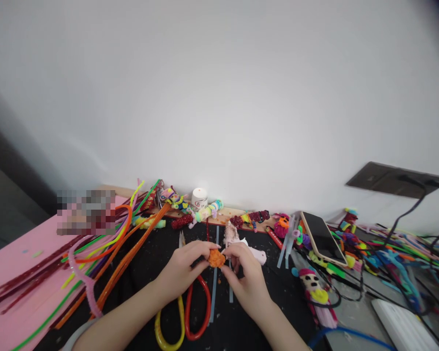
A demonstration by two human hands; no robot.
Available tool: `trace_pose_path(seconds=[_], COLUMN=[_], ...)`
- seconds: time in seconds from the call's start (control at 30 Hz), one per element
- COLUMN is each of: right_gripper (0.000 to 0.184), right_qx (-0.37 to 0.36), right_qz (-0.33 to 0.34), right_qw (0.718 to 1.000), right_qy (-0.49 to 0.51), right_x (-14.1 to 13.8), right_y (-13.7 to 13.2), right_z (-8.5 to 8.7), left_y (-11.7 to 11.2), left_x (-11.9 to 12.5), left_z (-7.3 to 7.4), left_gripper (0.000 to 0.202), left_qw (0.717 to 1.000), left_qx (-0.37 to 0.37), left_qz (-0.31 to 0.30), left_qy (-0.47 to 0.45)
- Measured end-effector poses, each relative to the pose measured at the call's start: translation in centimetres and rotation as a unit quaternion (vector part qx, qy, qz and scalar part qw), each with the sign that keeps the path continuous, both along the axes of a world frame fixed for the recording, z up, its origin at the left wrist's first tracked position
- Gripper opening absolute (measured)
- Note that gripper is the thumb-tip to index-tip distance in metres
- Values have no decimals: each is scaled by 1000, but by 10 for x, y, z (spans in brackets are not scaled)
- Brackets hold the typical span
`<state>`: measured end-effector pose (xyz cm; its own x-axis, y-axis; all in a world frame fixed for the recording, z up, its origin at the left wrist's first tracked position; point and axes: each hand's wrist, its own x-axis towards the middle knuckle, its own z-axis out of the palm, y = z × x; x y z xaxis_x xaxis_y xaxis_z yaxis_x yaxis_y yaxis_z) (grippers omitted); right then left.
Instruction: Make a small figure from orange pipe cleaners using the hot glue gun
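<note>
Between my left hand (191, 259) and my right hand (246, 269) is a small orange fuzzy ball of coiled pipe cleaner (217, 259). The fingertips of both hands pinch it from either side, above the black mat (278, 297). Scissors with one yellow and one red handle (198, 312) lie under my left hand, and their blade tip shows beyond it. Narrow translucent strips (214, 287) lie on the mat below my hands. Just past my right hand sits a pale pinkish object (256, 252), partly hidden.
Loose pipe cleaners (120, 258) spread over the pink surface (14, 273) at left. Fuzzy figures line the wall. At right are a phone (324, 238), a doll-like pipe-cleaner figure (316, 292), black cables and a white power strip (402, 324). A white paper cup (199, 198) stands at the back.
</note>
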<state>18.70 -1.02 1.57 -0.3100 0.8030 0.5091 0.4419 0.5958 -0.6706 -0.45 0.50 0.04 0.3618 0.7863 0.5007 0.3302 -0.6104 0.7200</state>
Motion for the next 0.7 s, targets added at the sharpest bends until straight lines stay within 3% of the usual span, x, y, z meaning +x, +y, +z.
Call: trace_pose_path(seconds=[0.7], right_gripper=[20], right_qx=[3], right_qz=[15], right_qw=[1000], right_qy=[7], right_x=[-2], right_y=[-1], right_z=[1], left_y=[2], left_x=[-1], left_z=[-2], left_gripper=[16], left_qw=[1000], left_qx=[7], left_qz=[2], left_qy=[11])
